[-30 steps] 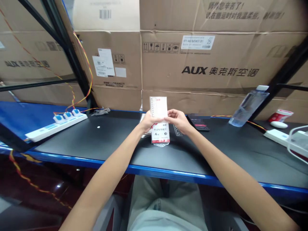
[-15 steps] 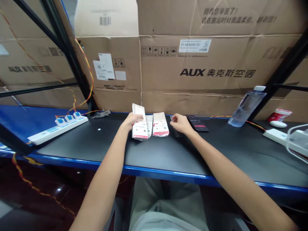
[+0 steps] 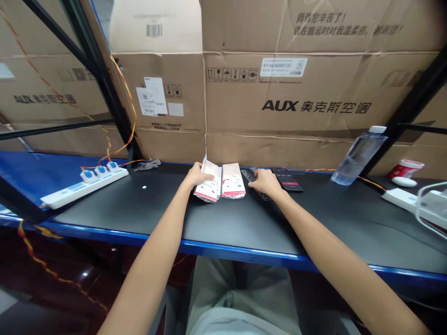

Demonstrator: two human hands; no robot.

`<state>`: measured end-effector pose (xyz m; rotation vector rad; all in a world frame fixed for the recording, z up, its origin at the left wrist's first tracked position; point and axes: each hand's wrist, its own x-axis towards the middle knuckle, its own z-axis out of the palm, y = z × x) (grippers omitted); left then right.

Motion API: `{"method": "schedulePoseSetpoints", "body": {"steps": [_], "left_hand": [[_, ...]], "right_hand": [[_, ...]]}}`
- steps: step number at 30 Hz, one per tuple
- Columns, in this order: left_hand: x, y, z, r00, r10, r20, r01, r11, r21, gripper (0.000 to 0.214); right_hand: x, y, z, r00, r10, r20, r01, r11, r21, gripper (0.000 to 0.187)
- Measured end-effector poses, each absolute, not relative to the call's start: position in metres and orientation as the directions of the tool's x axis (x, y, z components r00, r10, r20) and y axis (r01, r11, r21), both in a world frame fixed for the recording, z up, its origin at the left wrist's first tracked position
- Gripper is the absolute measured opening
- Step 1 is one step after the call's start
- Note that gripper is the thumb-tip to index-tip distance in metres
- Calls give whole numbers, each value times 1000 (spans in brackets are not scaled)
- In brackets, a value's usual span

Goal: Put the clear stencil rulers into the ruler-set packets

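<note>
1. While the left fingers [image 3: 206,175] curl over the far part of a white-and-red card packet [image 3: 207,191], the thumb is hidden, so whether they pinch it or only press on it cannot be told.
2. That packet sits tilted on the worktop [image 3: 150,204], its near edge down, and a thin pale sliver [image 3: 206,158] rises from its far end, too small to identify.
3. A second white-and-red packet [image 3: 232,182] lies flat just to its right, nearly touching it and untouched by either hand.
4. Both packets look light and fairly stiff, though a glossy wrapper could slip. They seem best taken by the long edges, with the thumb on the face, since the far end looks loose.
5. The right hand [image 3: 267,182] lies open, palm down, its fingers [image 3: 257,173] resting on a dark keyed strip [image 3: 253,177] and holding nothing.
6. Just beyond that hand is a black phone-like device [image 3: 290,185].
7. Farther out on the worktop are a white power strip [image 3: 84,190] with blue switches, a clear water bottle [image 3: 359,156] and a red-and-white cup [image 3: 407,168].
8. Behind everything stand large AUX cardboard cartons [image 3: 286,93].
</note>
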<state>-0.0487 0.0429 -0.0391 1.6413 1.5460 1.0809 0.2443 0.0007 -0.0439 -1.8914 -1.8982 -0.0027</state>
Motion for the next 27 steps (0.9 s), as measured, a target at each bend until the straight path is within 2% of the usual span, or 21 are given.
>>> {"method": "schedulePoseSetpoints", "body": {"steps": [5,9,13,18,21,24,27], "left_hand": [[-47,43,-42,-29,988,155,627,-102,772,74],[-45,43,-43,-25,985,169,725,-99,681,63],[-34,40,-40,5,968,252,798,-156,583,48],[-2,24,-40,188,920,343,818,-340,464,35],[14,14,-44,339,880,332,789,-458,409,31],[21,8,-48,422,851,312,764,-519,384,35],[22,6,-49,439,845,305,761,-530,374,47]], "right_hand": [[242,-1,-38,65,942,330,956,36,-293,10],[246,0,-39,81,936,342,951,30,-308,13],[249,1,-44,86,937,338,942,34,-334,18],[247,-1,-45,57,925,375,914,102,-392,39],[238,-4,-43,-4,924,382,894,174,-412,31],[228,-6,-43,-49,926,374,885,213,-413,21],[222,-7,-45,-55,931,361,887,211,-410,27]]}}
